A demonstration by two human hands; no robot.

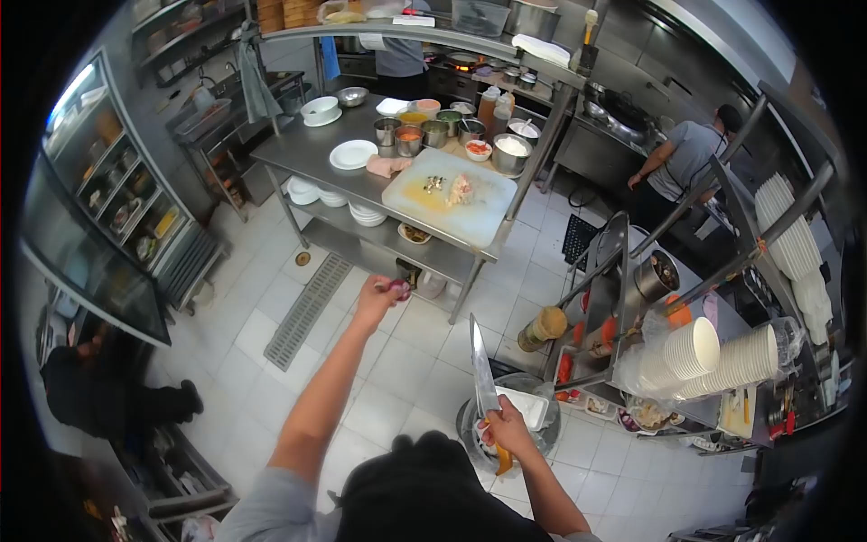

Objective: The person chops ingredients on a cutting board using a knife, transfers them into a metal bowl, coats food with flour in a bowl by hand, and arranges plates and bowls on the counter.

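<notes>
- The fingers of my left hand (372,302) are closing around a red-purple piece (399,289), apparently onion; I am holding it out over the floor, apart from the board.
- The fingers of my right hand (509,428) are gripping the handle of a knife (481,359), its blade pointing away from me.
- The knife is showing beside a lined bin (554,434) with a white tray (526,408) at it; I cannot tell any contact.
- On the cutting board (406,195), a dark-and-pale heap (434,184) and a pinkish heap (461,189) are lying side by side, apparently already cut.
- The red-purple piece is not lying with them; its cut state is not showing clearly.
- On the tabletop (298,150), pale raw meat (386,166) is lying between the board and a white plate (353,154), looking uncut.
</notes>
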